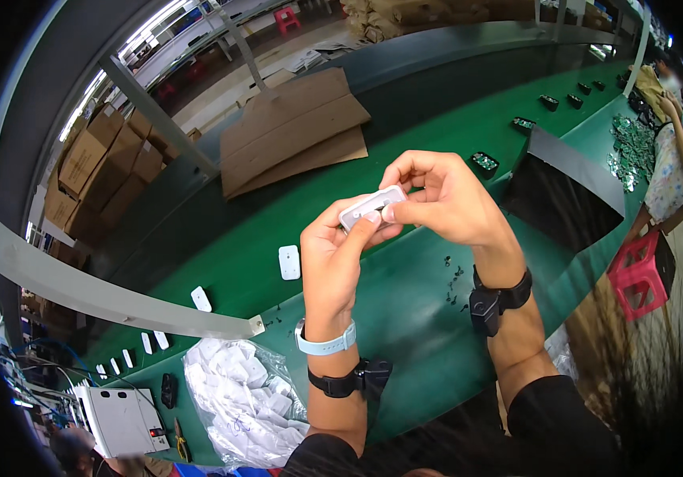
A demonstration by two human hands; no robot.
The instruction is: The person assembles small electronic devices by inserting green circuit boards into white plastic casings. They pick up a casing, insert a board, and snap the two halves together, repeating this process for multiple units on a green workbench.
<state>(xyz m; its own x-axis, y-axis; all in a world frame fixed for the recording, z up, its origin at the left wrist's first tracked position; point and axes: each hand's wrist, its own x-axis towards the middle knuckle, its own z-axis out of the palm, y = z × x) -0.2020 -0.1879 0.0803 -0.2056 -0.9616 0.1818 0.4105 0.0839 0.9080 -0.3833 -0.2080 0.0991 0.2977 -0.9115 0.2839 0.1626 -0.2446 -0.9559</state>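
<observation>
Our left grip (333,253) and right grip (446,199) both pinch the white casing (359,211) at mid-view, its recessed face turned to us, probably so that both thumbs (367,226) can reach it. At seven o'clock from it, the bag of white pieces (239,401) rests on the green surface (405,342), seemingly for easy reach, with small black parts (459,272) at four o'clock

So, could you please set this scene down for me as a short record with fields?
Left hand: grips one end of a white plastic casing
Right hand: grips the casing's other end
Green conveyor belt: a row of white casings on the left; circuit boards in black housings on the right
Bench: clear bag of white plastic parts, small dark pieces, black box, pliers
</observation>
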